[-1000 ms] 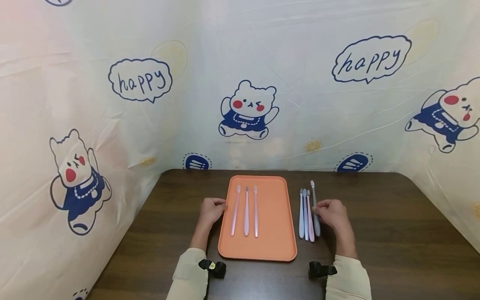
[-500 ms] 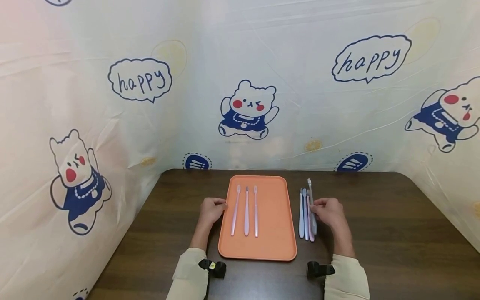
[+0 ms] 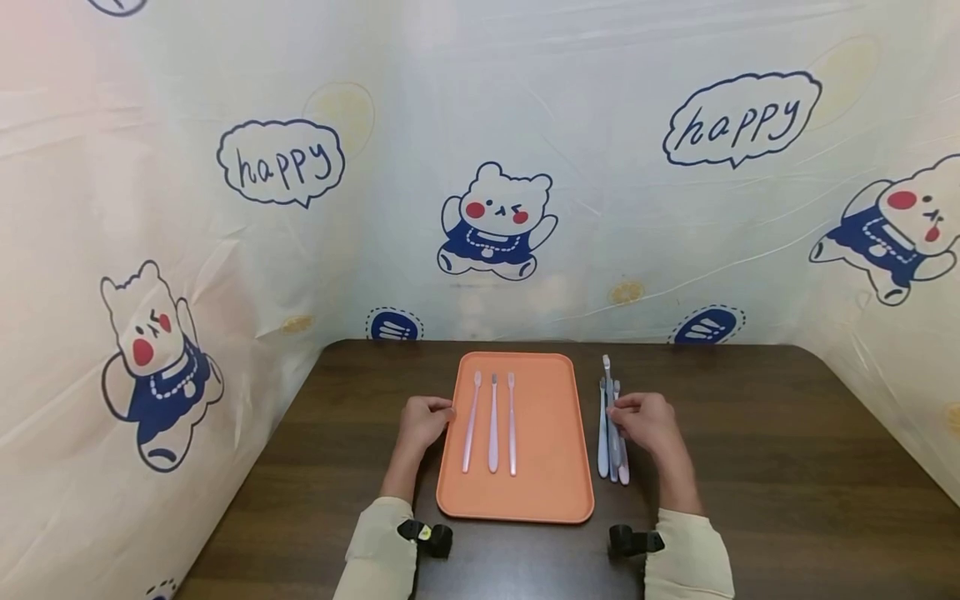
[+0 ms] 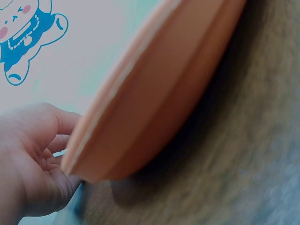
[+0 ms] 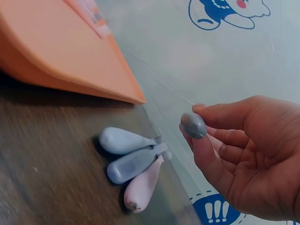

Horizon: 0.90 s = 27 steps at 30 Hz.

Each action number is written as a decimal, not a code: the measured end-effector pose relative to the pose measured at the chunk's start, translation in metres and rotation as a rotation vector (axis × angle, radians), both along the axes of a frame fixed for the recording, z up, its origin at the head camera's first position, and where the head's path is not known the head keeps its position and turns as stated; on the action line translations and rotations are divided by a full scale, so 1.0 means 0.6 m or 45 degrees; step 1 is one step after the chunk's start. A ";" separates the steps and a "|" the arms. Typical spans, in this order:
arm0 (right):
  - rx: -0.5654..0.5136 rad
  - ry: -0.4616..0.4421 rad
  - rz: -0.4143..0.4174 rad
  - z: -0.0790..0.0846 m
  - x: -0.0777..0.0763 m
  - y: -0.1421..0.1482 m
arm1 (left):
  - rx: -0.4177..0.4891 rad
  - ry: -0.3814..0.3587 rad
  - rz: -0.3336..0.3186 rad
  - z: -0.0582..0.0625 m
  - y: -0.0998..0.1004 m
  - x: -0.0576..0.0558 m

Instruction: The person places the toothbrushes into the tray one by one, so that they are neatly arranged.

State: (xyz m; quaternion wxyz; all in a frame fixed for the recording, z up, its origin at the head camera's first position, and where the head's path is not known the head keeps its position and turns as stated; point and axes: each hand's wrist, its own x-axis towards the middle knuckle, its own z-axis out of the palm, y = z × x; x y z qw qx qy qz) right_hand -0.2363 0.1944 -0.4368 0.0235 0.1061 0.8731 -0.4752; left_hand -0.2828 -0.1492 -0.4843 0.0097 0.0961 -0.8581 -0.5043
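My right hand [image 3: 647, 422] pinches a grey toothbrush [image 5: 193, 125] between thumb and fingers, its bristle head pointing away. It is held above a light blue toothbrush [image 5: 123, 140], a blue toothbrush [image 5: 132, 165] and a pink toothbrush [image 5: 143, 188] lying side by side on the table. With thumb and fingers, my left hand [image 3: 423, 422] grips the left rim of an orange tray [image 3: 551, 475]; some of its fingertips are hidden behind the rim in the left wrist view. Three pinkish toothbrushes [image 3: 493, 429] lie on the tray, apart and roughly parallel, heads toward the far side.
The dark wooden table [image 3: 780, 450] reaches out on both sides of the tray. A pale printed curtain [image 3: 600, 242] hangs round its back and sides. Black wrist cameras [image 3: 630, 542] sit at both sleeves.
My right hand has moved left with the grey toothbrush, from beside the group of toothbrushes to over it. The left hand and the tray have stayed in place.
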 end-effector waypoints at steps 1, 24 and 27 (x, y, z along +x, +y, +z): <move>-0.003 0.004 0.006 0.000 0.000 -0.002 | 0.001 -0.003 0.001 0.000 0.000 0.001; -0.075 0.062 0.040 -0.006 -0.008 -0.036 | 0.005 0.008 -0.003 0.001 -0.001 0.002; -0.080 0.060 0.039 -0.005 -0.010 -0.040 | 0.002 0.012 -0.006 0.001 -0.002 0.001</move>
